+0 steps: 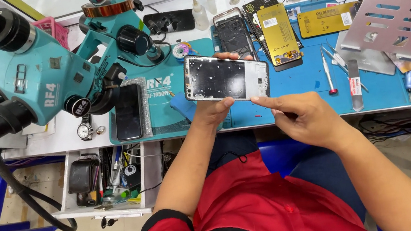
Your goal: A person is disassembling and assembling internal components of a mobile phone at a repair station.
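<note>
My left hand (pixel 214 111) holds an opened phone frame (pixel 225 77) from below, thumb on its near edge and fingertips over its far edge. The frame is silver with a dark inner plate and is held flat above the blue work mat (pixel 299 90). My right hand (pixel 300 115) is beside it, index finger stretched out and touching the frame's lower right corner. The other fingers of that hand are curled and hold nothing.
A teal microscope (pixel 42 74) stands at the left, with a dark phone (pixel 128 112) on its base. Phone parts (pixel 278 34), a screwdriver (pixel 328 72), tweezers (pixel 338 60) and a perforated metal stand (pixel 397 19) lie on the mat. An open drawer (pixel 106 179) of tools hangs below.
</note>
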